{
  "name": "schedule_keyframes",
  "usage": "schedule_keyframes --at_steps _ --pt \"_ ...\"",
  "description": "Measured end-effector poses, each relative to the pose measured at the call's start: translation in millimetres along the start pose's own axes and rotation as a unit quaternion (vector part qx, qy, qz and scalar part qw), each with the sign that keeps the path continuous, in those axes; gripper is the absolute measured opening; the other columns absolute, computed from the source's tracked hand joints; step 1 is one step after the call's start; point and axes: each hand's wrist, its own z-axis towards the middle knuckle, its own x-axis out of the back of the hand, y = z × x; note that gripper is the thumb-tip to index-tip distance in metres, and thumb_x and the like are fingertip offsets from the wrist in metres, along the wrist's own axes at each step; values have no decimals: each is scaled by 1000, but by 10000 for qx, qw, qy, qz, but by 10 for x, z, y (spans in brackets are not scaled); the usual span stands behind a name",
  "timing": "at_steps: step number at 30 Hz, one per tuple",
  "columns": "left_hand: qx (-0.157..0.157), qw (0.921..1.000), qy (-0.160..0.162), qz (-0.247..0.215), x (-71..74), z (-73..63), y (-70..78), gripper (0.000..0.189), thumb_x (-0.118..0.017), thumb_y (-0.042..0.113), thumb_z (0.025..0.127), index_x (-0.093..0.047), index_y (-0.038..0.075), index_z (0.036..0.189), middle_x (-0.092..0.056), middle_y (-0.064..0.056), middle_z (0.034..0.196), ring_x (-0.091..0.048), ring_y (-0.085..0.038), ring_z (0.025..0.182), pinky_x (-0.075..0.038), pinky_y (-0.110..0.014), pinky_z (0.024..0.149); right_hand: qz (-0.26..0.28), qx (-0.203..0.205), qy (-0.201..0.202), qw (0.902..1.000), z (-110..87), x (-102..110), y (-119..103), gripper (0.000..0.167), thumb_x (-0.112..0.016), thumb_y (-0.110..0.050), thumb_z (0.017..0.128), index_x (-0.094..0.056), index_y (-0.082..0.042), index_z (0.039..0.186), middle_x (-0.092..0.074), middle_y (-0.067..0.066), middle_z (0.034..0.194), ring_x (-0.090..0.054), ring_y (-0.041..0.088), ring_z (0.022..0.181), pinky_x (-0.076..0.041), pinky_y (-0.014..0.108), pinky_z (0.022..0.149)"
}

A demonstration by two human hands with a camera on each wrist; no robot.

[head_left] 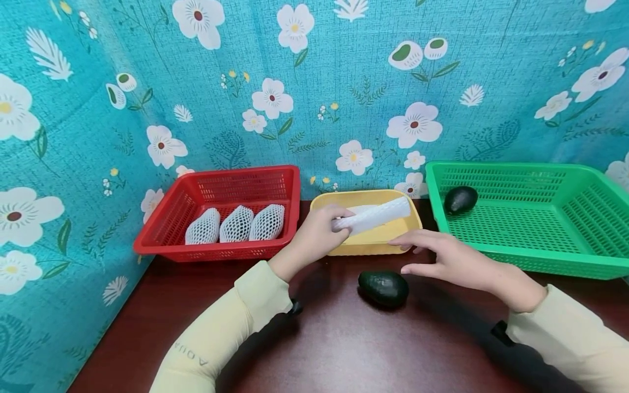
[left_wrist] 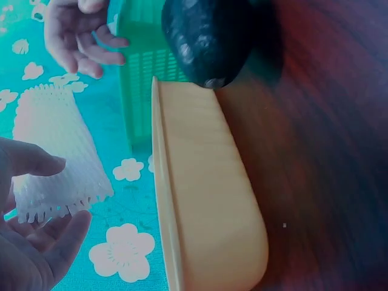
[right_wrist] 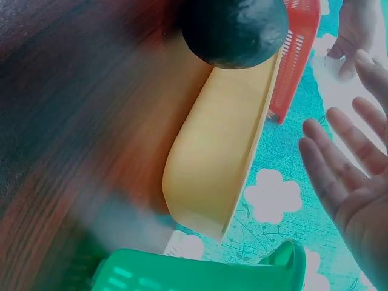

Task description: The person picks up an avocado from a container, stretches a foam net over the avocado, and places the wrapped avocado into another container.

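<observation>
My left hand (head_left: 321, 232) pinches one end of a white foam net sleeve (head_left: 378, 215), which it holds over the yellow basket (head_left: 366, 248). In the left wrist view the sleeve (left_wrist: 57, 145) looks flattened, with thumb on one face and fingers on the other. My right hand (head_left: 444, 259) hovers at the basket's right front corner, its fingers extended and nothing in them. Just in front of the basket, a dark avocado (head_left: 383, 288) lies on the table, below and left of the right hand's fingertips.
On the left, a red basket (head_left: 216, 251) holds three fruits in white foam nets (head_left: 236, 225). At the right stands a green basket (head_left: 530, 262) with one bare avocado (head_left: 461, 200) in its left corner. Behind them hangs a blue floral cloth (head_left: 314, 109).
</observation>
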Motion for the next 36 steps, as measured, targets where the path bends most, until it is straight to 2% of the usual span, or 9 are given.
schedule_keyframes --at_steps 5,8,12,15,20,26,36 --pt "-42 9998 174 -76 8 -138 -12 41 -77 7 89 -68 6 129 -67 -11 124 -62 -23 108 -58 -33 87 91 390 603 9974 11 8 20 44 -86 -5 81 -71 -14 122 -70 -7 114 -66 5 90 -57 23 77" --pt "-69 9996 235 -141 16 -224 -28 43 -78 7 88 -67 8 130 -67 -10 123 -62 -22 106 -58 -33 88 155 574 1024 9930 20 25 19 47 -87 3 75 -73 -13 117 -71 -6 109 -67 5 85 -55 18 75" --pt "-86 9994 227 -232 18 -345 -43 39 -77 5 89 -70 7 127 -68 -9 124 -62 -21 108 -56 -35 92 219 618 1503 9865 41 34 6 49 -86 11 71 -73 -10 114 -72 -3 102 -67 6 81 -54 16 74" --pt "-122 9992 251 -278 21 -431 -50 36 -77 3 88 -71 5 124 -68 -10 123 -62 -22 107 -57 -36 92 332 551 1708 9832 58 25 -11 49 -85 14 71 -73 -10 112 -71 -1 99 -67 5 80 -55 17 73" --pt "-122 9988 332 -332 18 -539 -91 34 -78 2 86 -72 6 119 -68 -8 118 -62 -21 102 -58 -33 86 665 452 1883 9788 92 -21 -39 46 -83 18 72 -73 -9 108 -69 -3 98 -68 6 78 -55 17 71" --pt "-245 9982 390 -376 -14 -651 -186 33 -77 -2 85 -72 7 116 -68 -5 114 -61 -18 99 -57 -32 88 1063 328 1877 9759 132 -139 -58 41 -82 17 74 -73 -6 108 -69 -1 97 -66 8 79 -53 17 67" --pt "-552 9959 432 -568 -78 -753 -209 36 -76 -7 84 -72 8 116 -67 -4 114 -61 -17 101 -56 -29 88 1307 742 1747 9731 218 -273 -178 45 -84 16 70 -74 -9 105 -70 0 100 -65 8 78 -54 18 66"
